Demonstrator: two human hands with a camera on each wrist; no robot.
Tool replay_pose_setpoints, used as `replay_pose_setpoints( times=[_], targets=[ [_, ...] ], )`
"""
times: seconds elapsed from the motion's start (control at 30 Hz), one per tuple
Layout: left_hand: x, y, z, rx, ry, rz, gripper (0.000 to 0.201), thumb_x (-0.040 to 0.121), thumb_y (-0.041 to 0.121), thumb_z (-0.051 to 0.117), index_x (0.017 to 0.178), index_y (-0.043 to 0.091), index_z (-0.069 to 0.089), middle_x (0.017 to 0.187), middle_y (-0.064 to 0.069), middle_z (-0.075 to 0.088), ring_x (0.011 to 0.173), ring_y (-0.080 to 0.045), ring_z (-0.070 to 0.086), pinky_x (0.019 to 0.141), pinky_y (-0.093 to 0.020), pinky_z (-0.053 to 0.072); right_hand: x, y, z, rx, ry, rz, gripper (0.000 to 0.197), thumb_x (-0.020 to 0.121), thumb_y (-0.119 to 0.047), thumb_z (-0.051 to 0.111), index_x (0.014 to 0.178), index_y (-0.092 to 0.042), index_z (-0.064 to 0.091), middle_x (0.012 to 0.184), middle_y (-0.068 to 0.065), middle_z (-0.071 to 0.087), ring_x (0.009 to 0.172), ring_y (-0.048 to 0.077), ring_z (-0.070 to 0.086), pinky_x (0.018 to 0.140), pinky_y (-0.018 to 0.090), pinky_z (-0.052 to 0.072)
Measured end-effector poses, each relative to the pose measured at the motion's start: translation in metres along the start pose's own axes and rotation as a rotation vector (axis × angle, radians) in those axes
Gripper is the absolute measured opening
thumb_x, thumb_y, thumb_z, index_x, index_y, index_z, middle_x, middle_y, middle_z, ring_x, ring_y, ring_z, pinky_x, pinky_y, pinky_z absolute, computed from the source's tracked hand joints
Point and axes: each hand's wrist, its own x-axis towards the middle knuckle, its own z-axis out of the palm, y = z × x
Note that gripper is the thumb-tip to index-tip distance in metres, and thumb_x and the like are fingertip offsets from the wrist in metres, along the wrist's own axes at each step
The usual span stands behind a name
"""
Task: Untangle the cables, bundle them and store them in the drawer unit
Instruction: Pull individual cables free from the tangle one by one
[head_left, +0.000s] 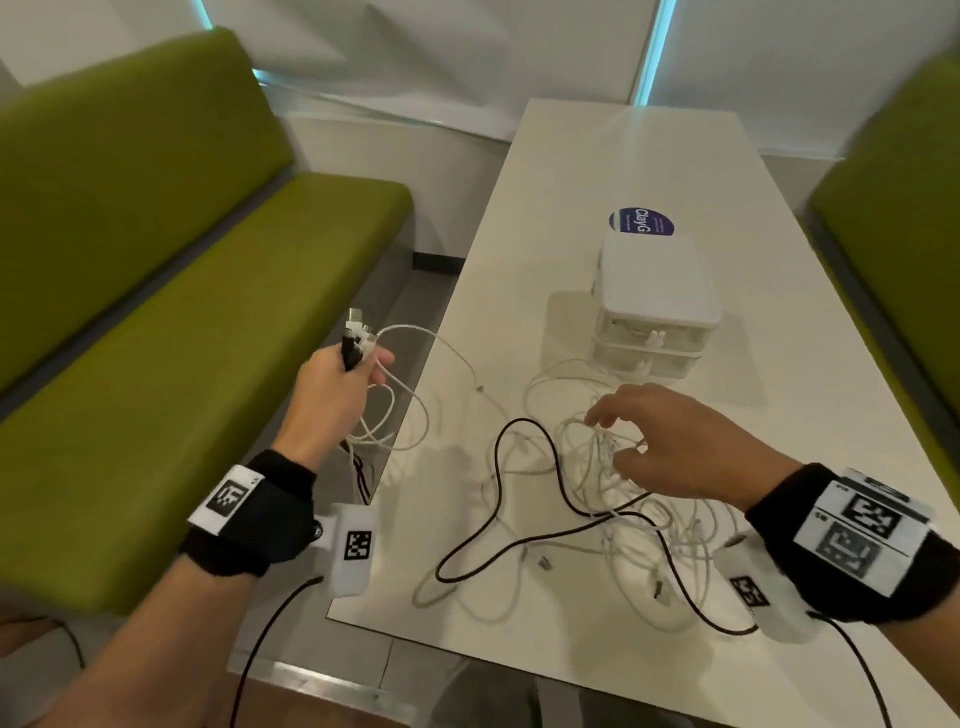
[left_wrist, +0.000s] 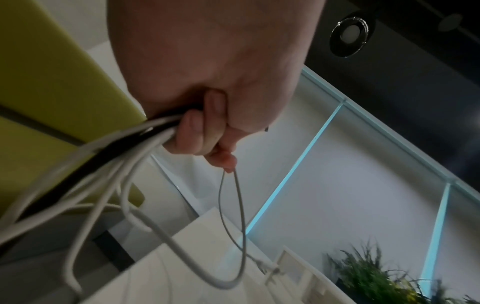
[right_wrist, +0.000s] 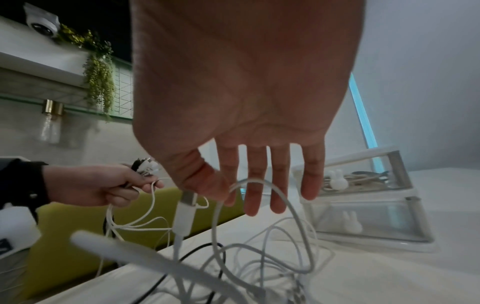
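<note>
The left hand (head_left: 337, 387) is hanging off the left edge of the desk (head_left: 649, 156), over the gap beside the green bench (head_left: 182, 338). Its fingers (left_wrist: 193, 135) are clenched round a gathered set of cable ends (head_left: 356, 332), white and black, with the plugs standing up above the fist. From that fist several strands are trailing back over the desk edge into the tangle (head_left: 613, 499), which is lying on the near half of the desk, in front of the drawer unit (head_left: 654, 306). A black cable (head_left: 524, 499) is looping through the white ones.

The right hand (head_left: 670, 447) is hovering over the top of the tangle with its fingers (right_wrist: 255, 191) spread and released. A white loop is arching just beneath the fingertips in the right wrist view, and a white plug is standing up close by the thumb. Whether the thumb is touching that plug cannot be told.

Assessment: the untangling step is under way; nothing is bundled or stored yet. The drawer unit's two drawers are sitting closed; the upper appears to hold some contents.

Recommendations for the step:
- Take one strand only, preferably the one ending in the upright plug.
- Follow it by its free end through each crossing; avoid pulling mid-length, which is likely to tighten knots.
- Keep the left hand steady, so the collected ends are not slipping back.
- Watch the strands hanging over the left edge; a snag there could drag the pile.
</note>
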Motion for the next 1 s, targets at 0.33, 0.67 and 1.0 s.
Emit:
replay_pose_setpoints(
  times=[0.33,0.67,1.0],
  targets=[
    [0.019,-0.049,-0.049,-0.085,0.207,-0.159,0.028,0.103,0.024,0.044,0.103,0.013,0.069,0.091,0.001,0.069,0.054,-0.007,0.041,0.058,-0.028,0.035,0.014,-0.026,0.018,-0.015,0.115,-0.162,0.031,0.088,-0.015,0.055,0.114,-0.032,0.062,0.103,-0.015,0.058,0.103,0.007,0.051,0.089,0.027,0.043],
    [-0.006,-0.047,-0.025,0.068,-0.025,0.012,0.028,0.102,0.021,0.046,0.089,0.018,0.071,0.073,0.008,0.062,0.059,0.001,0.05,0.059,-0.024,0.039,0.021,-0.05,0.042,-0.076,0.025,-0.258,0.022,0.094,-0.022,0.048,0.107,-0.029,0.065,0.092,-0.017,0.057,0.089,0.005,0.048,0.082,0.023,0.041],
    [-0.031,-0.015,0.01,-0.067,-0.264,0.06,0.038,0.104,0.029,0.04,0.094,0.013,0.073,0.056,0.015,0.054,0.06,0.011,0.049,0.055,-0.016,0.033,0.002,-0.046,0.057,-0.25,-0.163,-0.318,0.021,0.094,-0.027,0.048,0.105,-0.03,0.065,0.102,-0.011,0.065,0.101,0.013,0.055,0.09,0.031,0.042]
  ],
)
